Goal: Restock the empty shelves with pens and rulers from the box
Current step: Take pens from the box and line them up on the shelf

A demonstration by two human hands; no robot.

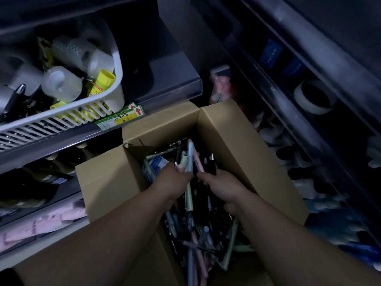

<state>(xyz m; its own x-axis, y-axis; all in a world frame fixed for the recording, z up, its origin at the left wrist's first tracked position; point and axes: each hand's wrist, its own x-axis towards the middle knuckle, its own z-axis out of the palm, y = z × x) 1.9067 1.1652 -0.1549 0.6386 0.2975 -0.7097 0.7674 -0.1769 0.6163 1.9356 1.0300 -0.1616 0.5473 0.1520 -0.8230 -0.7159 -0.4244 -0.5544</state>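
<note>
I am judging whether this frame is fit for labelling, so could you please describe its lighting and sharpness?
Head view: dim overall, with the right-hand shelves sunk in shadow and smeared; the white basket is brightest yet soft; the left hand, right hand and the pens they grip in the box read fairly clearly; shelf lines splay from the wide-angle lens.

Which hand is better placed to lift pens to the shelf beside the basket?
Left, probably. The left hand grips a bunch of pens and is nearer the shelf; the right hand, also on pens, would have to reach across it.
</note>
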